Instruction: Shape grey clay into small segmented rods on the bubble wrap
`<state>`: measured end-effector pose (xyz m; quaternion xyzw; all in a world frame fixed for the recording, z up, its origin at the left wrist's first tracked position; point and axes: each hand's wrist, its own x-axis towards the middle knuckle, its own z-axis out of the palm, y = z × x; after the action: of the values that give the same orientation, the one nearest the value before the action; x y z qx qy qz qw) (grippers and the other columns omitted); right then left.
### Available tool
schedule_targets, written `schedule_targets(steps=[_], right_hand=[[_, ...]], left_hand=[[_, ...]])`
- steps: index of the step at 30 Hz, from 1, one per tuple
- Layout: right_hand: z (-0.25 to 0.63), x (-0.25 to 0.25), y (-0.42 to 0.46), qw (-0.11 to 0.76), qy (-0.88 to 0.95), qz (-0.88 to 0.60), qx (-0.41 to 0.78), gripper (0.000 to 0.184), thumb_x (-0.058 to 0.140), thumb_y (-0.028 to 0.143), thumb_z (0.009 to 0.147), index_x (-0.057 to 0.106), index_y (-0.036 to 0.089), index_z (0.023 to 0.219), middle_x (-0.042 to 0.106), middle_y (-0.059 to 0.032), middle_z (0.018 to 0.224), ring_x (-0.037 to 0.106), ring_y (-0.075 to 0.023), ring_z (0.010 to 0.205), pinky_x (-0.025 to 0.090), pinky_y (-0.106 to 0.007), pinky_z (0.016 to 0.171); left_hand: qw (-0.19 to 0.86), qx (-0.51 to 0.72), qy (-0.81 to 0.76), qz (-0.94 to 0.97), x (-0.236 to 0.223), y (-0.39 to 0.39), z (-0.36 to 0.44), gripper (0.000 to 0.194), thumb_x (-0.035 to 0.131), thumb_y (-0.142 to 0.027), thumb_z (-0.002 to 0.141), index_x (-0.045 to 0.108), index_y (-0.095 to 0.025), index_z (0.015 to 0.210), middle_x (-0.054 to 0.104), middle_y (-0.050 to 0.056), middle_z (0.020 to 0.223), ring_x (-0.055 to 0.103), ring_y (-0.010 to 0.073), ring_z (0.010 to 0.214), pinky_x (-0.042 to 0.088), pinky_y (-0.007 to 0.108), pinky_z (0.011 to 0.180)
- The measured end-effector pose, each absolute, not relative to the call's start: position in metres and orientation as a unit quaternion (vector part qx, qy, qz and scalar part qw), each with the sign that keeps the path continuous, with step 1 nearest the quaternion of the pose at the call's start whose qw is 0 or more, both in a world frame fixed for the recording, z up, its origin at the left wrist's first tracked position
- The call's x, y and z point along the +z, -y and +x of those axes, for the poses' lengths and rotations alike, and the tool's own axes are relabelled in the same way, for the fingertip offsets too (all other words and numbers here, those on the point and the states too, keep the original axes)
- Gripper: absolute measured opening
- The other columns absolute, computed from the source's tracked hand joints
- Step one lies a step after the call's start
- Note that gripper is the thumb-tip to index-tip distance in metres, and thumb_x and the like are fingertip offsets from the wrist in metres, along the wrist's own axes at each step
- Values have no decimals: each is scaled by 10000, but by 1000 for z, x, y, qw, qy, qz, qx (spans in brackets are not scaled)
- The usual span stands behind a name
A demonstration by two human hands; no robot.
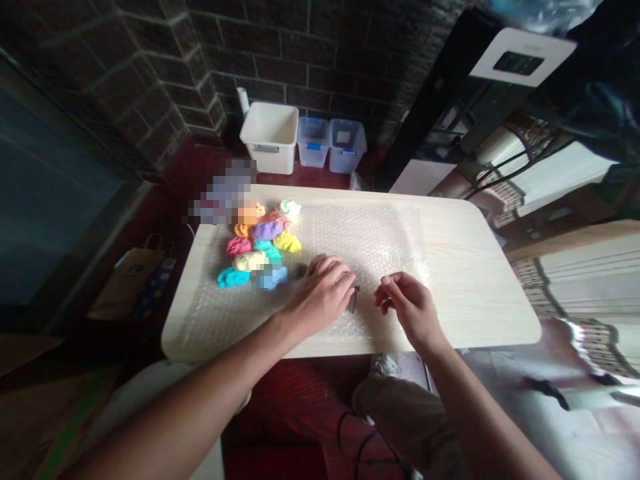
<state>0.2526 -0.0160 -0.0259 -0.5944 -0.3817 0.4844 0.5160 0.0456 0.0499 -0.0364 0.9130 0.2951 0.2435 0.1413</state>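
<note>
My left hand (323, 293) rests palm down on a sheet of bubble wrap (380, 247) on a pale wooden table (475, 280), its fingers curled over a small dark piece (355, 300) that sticks out from under the fingertips. My right hand (407, 303) hovers just to the right with thumb and fingers pinched together; what it pinches is too small to name. Several coloured clay lumps (260, 247) lie in a cluster at the sheet's left end, beyond my left hand. A small dark lump (300, 271) sits beside my left hand.
A white bin (270, 137) and two clear lidded boxes (331, 143) stand on the red floor by the brick wall. Paper bags (135, 280) lean left of the table. A black rack stands at the right. My knee (390, 400) is under the table's front edge.
</note>
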Motion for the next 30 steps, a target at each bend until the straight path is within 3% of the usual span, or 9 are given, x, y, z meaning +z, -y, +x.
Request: schedule_targets(steps=[4, 9, 14, 17, 22, 25, 30], right_hand=[[255, -27, 18, 504, 389, -612, 470, 315, 921, 437, 757, 788, 157, 812, 774, -73, 717, 726, -186, 627, 556, -275, 541], [255, -31, 20, 510, 364, -608, 488, 361, 867, 486, 811, 811, 151, 932, 832, -127, 868, 794, -246, 730, 625, -346, 632], [255, -32, 19, 515, 374, -602, 483, 389, 775, 541, 894, 763, 155, 858, 814, -109, 777, 758, -204, 633, 596, -305, 579], [257, -32, 19, 518, 379, -610, 464, 399, 760, 544, 908, 748, 162, 795, 784, -84, 700, 705, -173, 550, 560, -288, 538], [262, -34, 18, 524, 375, -625, 441, 327, 888, 488, 788, 809, 170, 782, 743, -48, 647, 654, -159, 549, 545, -295, 557], [261, -35, 16, 518, 365, -631, 447, 348, 915, 485, 747, 844, 172, 883, 778, -64, 697, 693, -186, 609, 580, -326, 619], [254, -37, 12, 487, 335, -634, 499, 443, 951, 484, 691, 836, 184, 996, 843, -114, 922, 778, -235, 823, 617, -342, 788]], left_hand=[[121, 221, -287, 924, -40, -53, 58, 226, 552, -244, 1038, 744, -132, 1079, 700, 127, 1169, 527, 335, 1291, 380, 532, 1150], [91, 199, -282, 934, -42, -51, 60, 205, 559, -212, 1029, 756, -159, 1015, 696, 125, 1216, 490, 364, 1348, 283, 610, 1204], [122, 207, -284, 928, -41, -53, 62, 183, 579, -194, 1021, 748, -171, 952, 705, 108, 1197, 494, 349, 1344, 316, 585, 1181], [180, 232, -281, 914, -35, -56, 59, 134, 625, -215, 1008, 733, -179, 936, 729, 79, 1113, 515, 335, 1310, 358, 544, 1152], [337, 316, -285, 840, -18, -56, 35, 79, 645, -180, 993, 720, -181, 968, 753, 55, 993, 644, 238, 1108, 493, 391, 1010], [468, 336, -321, 752, -12, -51, 19, 96, 647, -222, 995, 730, -180, 1018, 773, 55, 1002, 713, 189, 954, 541, 318, 875], [631, 350, -330, 609, -10, -49, 8, 159, 715, -291, 946, 743, -156, 1026, 775, 76, 999, 726, 185, 949, 544, 286, 849]])
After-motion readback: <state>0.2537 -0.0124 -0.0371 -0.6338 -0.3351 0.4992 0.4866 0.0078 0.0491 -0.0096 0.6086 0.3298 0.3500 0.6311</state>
